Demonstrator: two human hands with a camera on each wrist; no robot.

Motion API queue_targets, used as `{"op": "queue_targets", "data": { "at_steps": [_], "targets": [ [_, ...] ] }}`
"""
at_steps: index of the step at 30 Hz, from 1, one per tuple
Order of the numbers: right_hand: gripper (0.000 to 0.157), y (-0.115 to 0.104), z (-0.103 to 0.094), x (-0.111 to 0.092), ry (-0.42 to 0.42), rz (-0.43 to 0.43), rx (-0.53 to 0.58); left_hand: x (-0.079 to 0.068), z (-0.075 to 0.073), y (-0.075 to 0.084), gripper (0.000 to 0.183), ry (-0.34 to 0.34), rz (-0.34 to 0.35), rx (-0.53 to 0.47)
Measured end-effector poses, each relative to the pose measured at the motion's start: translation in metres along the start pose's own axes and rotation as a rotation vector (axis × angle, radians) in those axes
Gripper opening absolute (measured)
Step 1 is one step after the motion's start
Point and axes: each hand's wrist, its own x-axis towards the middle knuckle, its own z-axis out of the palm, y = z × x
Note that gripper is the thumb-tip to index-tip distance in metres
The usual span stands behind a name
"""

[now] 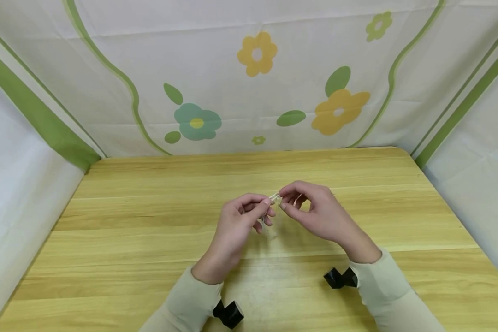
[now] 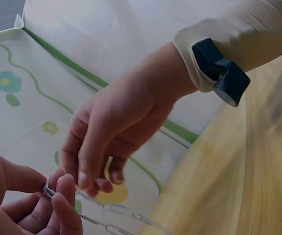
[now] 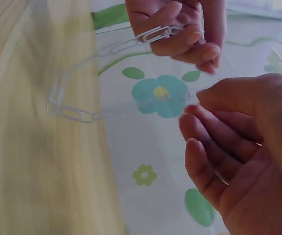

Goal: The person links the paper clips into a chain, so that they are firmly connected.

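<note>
A chain of linked paper clips (image 3: 77,115) hangs in a loop between my two hands. In the head view my left hand (image 1: 236,226) pinches a pale paper clip (image 1: 274,197) between thumb and forefinger, with more of the chain by its lower fingers. Close on the right, my right hand (image 1: 321,212) has its thumb and forefinger tips at the other end of the chain. The right wrist view has the chain running to the fingertips of the right hand (image 3: 239,142), where the last clip is blurred. Left hand fingers (image 3: 180,39) show above it.
Beneath the hands lies a wood-grain table (image 1: 141,221). A white curtain with flowers (image 1: 216,55) stands behind its far edge, with white cloth at both sides. Each sleeve carries a black wrist mount (image 1: 231,315) near its cuff.
</note>
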Motion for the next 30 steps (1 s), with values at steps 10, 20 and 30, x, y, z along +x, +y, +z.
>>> {"op": "queue_targets", "data": {
  "at_steps": [10,20,30],
  "targets": [
    [0.028,0.014,0.002,-0.002,-0.223,0.250,0.295,-0.003,-0.006,0.002,0.019,-0.021,-0.015,0.013],
    [0.003,0.010,0.001,-0.004,-0.192,0.271,0.327,-0.006,-0.008,0.003,0.019,-0.034,-0.015,0.092],
    [0.009,0.019,-0.011,-0.013,-0.351,0.217,0.544,-0.009,-0.024,0.007,0.016,-0.070,-0.027,0.181]
  ]
}}
